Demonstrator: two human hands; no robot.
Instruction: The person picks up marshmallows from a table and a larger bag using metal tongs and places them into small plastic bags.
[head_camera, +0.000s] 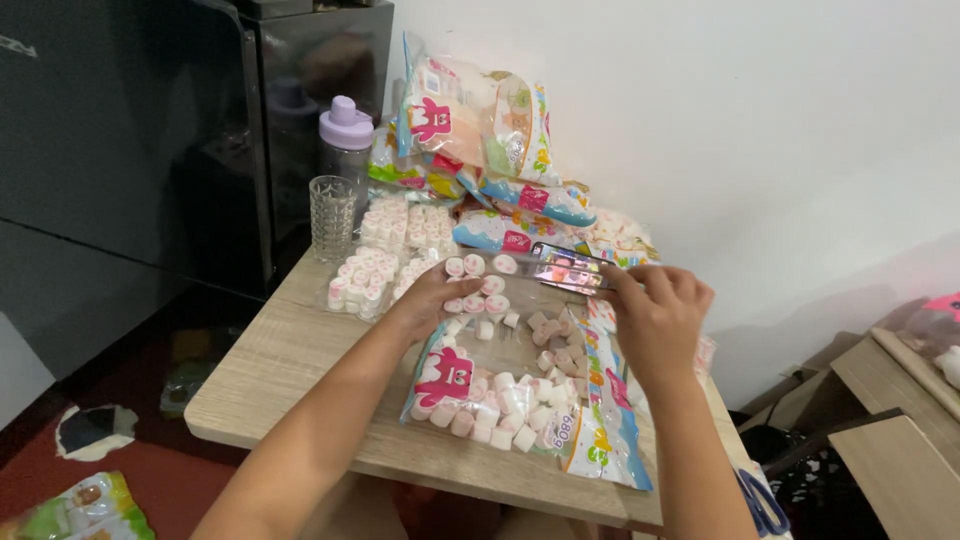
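An opened marshmallow bag (520, 390) lies flat near the front edge of the wooden tabletop (290, 350), its mouth toward the wall. The left hand (432, 298) rests on the bag's far left corner, fingers curled over loose pink-and-white marshmallows (478, 270) there. The right hand (655, 312) pinches the bag's shiny top strip (565, 268) at the far right corner, fingers closed on it. Just left, a clear packet of marshmallows (385, 255) lies beside a drinking glass (332, 215) and a purple-lidded bottle (346, 140). More full bags (480, 130) are piled against the wall at the far edge.
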